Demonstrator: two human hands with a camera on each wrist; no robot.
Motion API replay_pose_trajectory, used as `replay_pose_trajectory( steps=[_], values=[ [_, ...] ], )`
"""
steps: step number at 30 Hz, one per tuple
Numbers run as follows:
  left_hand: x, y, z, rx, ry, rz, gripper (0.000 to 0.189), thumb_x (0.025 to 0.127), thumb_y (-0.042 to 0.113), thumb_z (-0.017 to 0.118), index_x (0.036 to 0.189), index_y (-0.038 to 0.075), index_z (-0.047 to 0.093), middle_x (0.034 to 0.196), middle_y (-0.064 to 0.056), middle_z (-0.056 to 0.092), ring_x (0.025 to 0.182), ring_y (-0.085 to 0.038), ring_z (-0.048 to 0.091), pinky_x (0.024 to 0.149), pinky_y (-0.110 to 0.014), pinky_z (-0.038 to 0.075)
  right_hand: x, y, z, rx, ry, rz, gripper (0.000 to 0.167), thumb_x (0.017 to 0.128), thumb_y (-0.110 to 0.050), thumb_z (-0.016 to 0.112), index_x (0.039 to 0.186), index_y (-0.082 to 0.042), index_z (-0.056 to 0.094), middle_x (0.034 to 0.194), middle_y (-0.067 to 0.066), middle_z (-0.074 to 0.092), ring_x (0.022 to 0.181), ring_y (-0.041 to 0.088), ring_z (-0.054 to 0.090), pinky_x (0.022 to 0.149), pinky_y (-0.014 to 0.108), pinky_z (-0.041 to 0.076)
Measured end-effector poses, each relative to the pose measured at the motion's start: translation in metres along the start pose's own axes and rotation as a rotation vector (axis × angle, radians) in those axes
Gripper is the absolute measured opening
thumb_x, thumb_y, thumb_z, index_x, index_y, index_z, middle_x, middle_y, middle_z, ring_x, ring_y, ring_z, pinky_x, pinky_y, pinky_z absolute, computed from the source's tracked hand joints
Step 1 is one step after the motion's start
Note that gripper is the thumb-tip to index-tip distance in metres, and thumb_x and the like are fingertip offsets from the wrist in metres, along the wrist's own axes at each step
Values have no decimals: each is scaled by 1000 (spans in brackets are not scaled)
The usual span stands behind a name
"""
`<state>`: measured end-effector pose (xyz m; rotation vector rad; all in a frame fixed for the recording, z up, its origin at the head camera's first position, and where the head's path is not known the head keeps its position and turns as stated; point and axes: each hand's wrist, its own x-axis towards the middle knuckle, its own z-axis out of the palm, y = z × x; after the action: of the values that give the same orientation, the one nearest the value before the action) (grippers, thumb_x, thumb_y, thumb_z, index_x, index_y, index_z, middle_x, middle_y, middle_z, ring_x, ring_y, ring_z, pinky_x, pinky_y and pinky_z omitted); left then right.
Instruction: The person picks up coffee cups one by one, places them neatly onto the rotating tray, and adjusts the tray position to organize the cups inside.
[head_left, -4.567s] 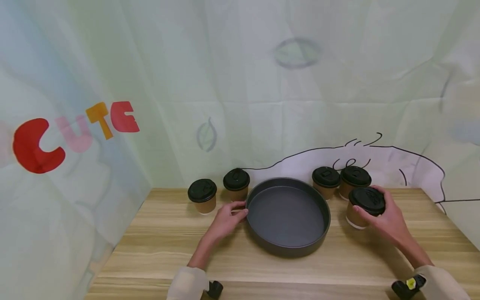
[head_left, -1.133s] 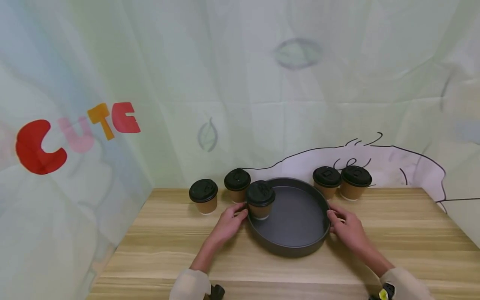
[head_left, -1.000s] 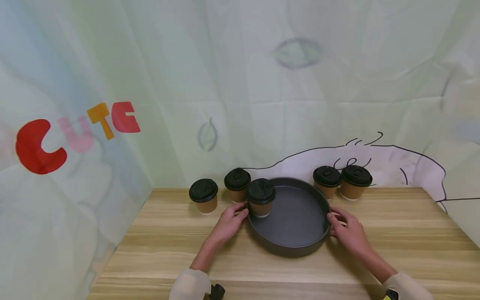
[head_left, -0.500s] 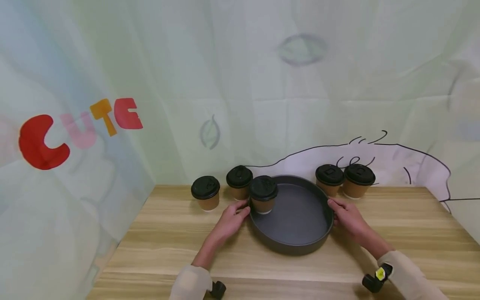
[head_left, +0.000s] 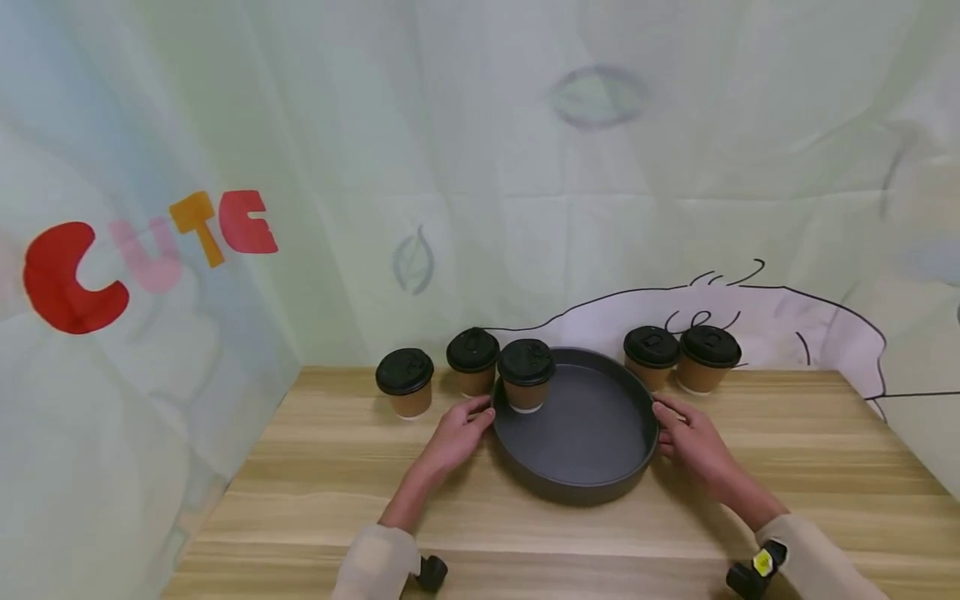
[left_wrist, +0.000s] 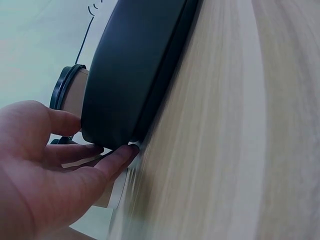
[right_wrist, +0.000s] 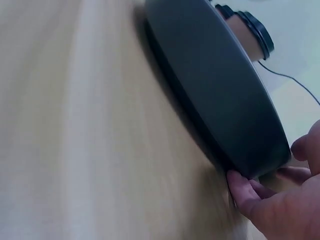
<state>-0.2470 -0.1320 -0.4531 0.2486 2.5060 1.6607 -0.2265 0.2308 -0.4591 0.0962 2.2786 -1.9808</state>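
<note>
A round dark grey baking pan [head_left: 581, 437] sits in the middle of the wooden table. One lidded paper coffee cup [head_left: 527, 392] stands upright inside it, by the left rim. My left hand [head_left: 456, 435] grips the pan's left side, thumb at the rim; in the left wrist view its fingertips [left_wrist: 131, 150] reach the bottom edge. On the opposite side my right hand [head_left: 693, 442] holds the pan likewise, with fingertips [right_wrist: 241, 187] at the base in the right wrist view. Whether the pan is slightly raised cannot be told.
Two lidded cups, a nearer one [head_left: 409, 385] and a farther one [head_left: 474, 362], stand left of the pan. Another pair, a cup [head_left: 651, 360] close to the rim and a cup [head_left: 707, 358] beside it, stands at the back right. A printed curtain [head_left: 480, 167] hangs behind the table [head_left: 300, 500].
Earlier my right hand held a cup at the right; that cup now stands in the pan, and my right hand has moved to the pan's right side. Over the last second little differs.
</note>
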Motion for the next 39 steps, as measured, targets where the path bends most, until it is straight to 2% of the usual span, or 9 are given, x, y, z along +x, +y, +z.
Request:
replay_pose_trajectory(
  steps=[3,9,14,17,21,26,30,35,39],
  values=[
    [2,1,1,8,-6,27,49,108,20,53,147,-8,51,149,-26,52,133,-39,54,112,-52,42,7,-1,-2,2,7,2,55,112,-23,46,157,7,35,106,8,66,81,7,64,71,24,56],
    [2,-2,3,5,-1,44,47,107,18,54,146,-8,52,146,-25,56,131,-38,57,111,-52,43,6,1,-2,8,28,7,55,111,-20,50,157,6,37,108,7,66,79,6,63,70,23,56],
    [2,-1,0,18,8,35,46,108,18,52,148,-5,52,148,-23,54,134,-38,54,113,-52,41,-5,4,3,57,63,0,55,109,-20,55,156,6,39,124,22,68,84,7,70,76,24,59],
    [3,1,-1,27,10,37,46,108,18,51,149,-5,52,149,-24,53,135,-39,53,114,-53,39,-11,5,7,68,75,-1,56,110,-21,55,156,7,39,144,32,52,91,9,72,81,25,59],
    [3,0,-2,17,7,22,46,109,18,51,149,-4,51,150,-23,53,137,-39,51,115,-53,37,-13,6,7,53,82,-9,58,109,-24,57,155,7,40,142,33,53,91,11,73,82,26,59],
    [3,-2,0,1,-10,27,47,109,18,51,149,-4,51,149,-23,54,136,-38,52,114,-52,39,-13,6,-7,-83,166,-68,61,104,-32,65,151,4,48,126,26,65,86,12,72,78,26,60],
    [2,-2,0,-9,-13,25,46,109,17,52,149,-5,51,149,-23,53,137,-38,51,114,-52,39,-10,1,-28,-302,289,-152,68,101,-44,68,149,0,51,130,28,64,103,26,70,77,23,57],
    [1,-2,-1,-4,-12,26,46,108,18,52,148,-5,51,150,-23,52,140,-38,47,115,-54,37,4,-11,-59,-468,433,-266,78,98,-47,70,154,-1,43,140,33,52,121,49,54,91,48,50],
    [3,-2,-1,-3,-14,27,47,109,18,52,149,-5,51,150,-23,52,138,-38,49,115,-53,38,21,-21,-80,-498,435,-316,90,95,-45,74,161,-3,29,146,37,38,127,56,42,99,69,40]
  ],
)
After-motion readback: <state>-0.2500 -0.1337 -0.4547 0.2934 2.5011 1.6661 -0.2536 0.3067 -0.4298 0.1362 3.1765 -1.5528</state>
